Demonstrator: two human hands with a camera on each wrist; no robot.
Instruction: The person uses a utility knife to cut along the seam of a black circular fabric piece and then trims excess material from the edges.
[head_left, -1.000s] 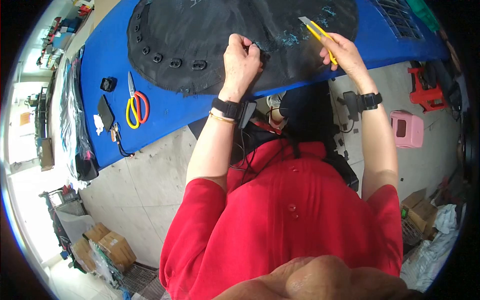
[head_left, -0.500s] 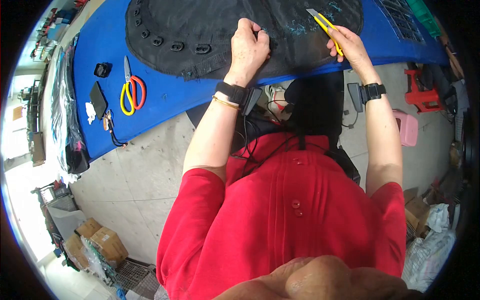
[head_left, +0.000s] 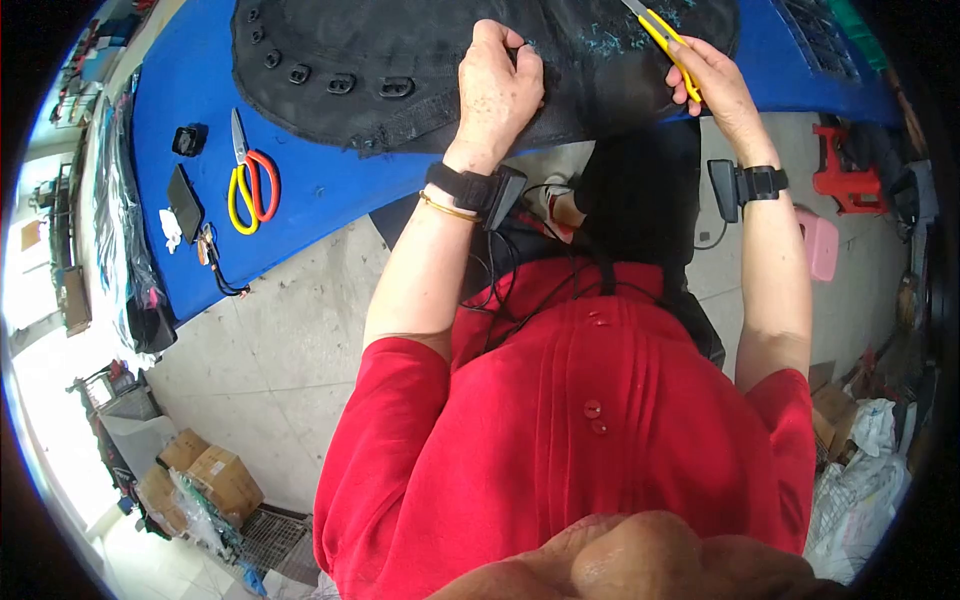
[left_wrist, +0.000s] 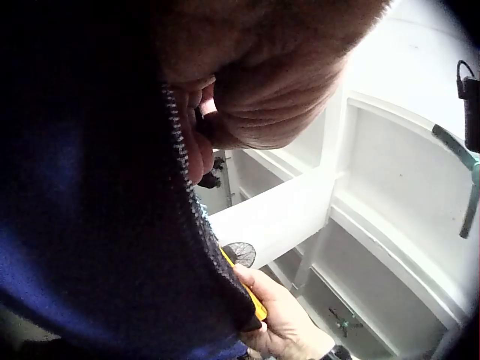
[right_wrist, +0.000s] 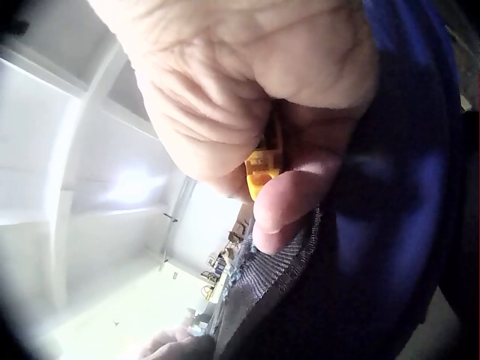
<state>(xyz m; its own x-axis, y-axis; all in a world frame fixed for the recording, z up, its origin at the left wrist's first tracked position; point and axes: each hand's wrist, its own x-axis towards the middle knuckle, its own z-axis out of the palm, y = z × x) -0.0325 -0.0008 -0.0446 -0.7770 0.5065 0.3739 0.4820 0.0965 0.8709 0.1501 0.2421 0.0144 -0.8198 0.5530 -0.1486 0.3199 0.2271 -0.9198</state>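
A large piece of black fabric (head_left: 400, 35), rounded at its edge, lies on a blue-covered table. Along its left side run several small black plastic fittings (head_left: 397, 87); light blue loose threads (head_left: 610, 44) lie on its right part. My left hand (head_left: 495, 92), fingers curled, pinches the fabric near its front edge. In the left wrist view, that edge carries a row of pale stitching (left_wrist: 177, 133). My right hand (head_left: 716, 85) grips a yellow utility knife (head_left: 663, 36), blade exposed and directed away from me over the fabric. The knife's yellow end (right_wrist: 262, 176) shows between palm and fingers in the right wrist view.
Scissors (head_left: 255, 188) with red and yellow handles lie left of the fabric, beside a small black box-like piece (head_left: 188, 139) and a flat dark object (head_left: 184, 202). A red stool (head_left: 848, 170) and a pink container (head_left: 820, 245) stand on the floor at right.
The table and its contents have shifted upward in the head view as the camera moved. Both hands keep their holds, with the knife still over the right part of the fabric.
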